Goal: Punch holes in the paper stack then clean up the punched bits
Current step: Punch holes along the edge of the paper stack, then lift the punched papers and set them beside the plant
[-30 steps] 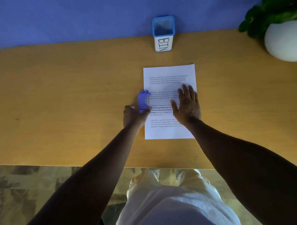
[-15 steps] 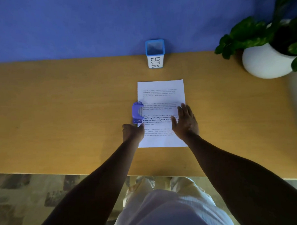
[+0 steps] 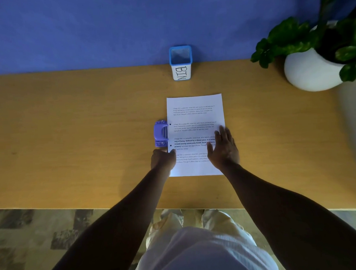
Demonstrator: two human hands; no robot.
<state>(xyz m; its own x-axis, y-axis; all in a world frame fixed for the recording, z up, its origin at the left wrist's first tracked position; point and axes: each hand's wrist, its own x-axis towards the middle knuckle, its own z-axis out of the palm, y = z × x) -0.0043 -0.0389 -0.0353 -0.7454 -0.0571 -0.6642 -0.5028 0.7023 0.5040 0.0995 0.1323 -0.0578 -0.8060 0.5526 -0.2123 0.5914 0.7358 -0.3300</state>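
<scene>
A white paper stack (image 3: pixel 194 118) with printed text lies in the middle of the wooden table (image 3: pixel 71 118). Two punched holes show near its left edge. A purple hole punch (image 3: pixel 161 133) sits on the table against that left edge, off the sheets. My left hand (image 3: pixel 163 160) is just below the punch's near end, fingers curled, thumb at the paper's edge, holding nothing that I can see. My right hand (image 3: pixel 224 150) rests flat on the right side of the paper, fingers straight. A small blue-rimmed cup marked BIN (image 3: pixel 180 63) stands at the table's back edge.
A white pot with a green plant (image 3: pixel 312 69) stands at the back right of the table. A blue wall runs behind the table. The table's front edge is close to my body, with patterned floor below.
My left hand has let go of the punch and drawn back towards me. The punch now sits off the paper's edge, and two holes are uncovered. The view has tilted upward.
</scene>
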